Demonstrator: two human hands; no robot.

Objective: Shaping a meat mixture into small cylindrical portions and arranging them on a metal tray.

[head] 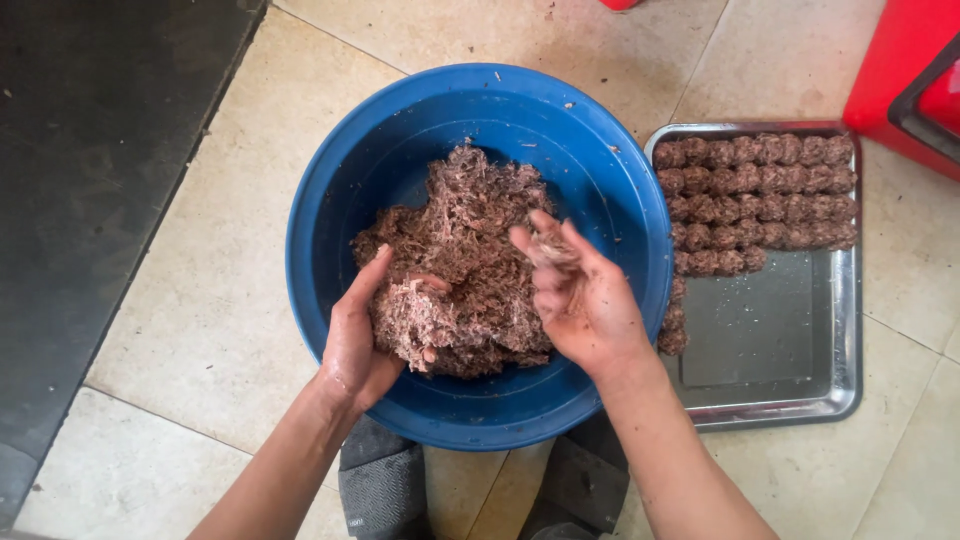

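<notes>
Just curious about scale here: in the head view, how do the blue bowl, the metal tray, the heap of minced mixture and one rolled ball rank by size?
1. Blue bowl, clearly the widest.
2. Metal tray, though the bowl hides its left edge.
3. Heap of minced mixture.
4. One rolled ball, by far the smallest.

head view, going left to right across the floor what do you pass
dark floor mat → left hand → heap of brown shredded mixture in the blue basin → right hand → steel tray with rows of rolled balls → red container
</notes>
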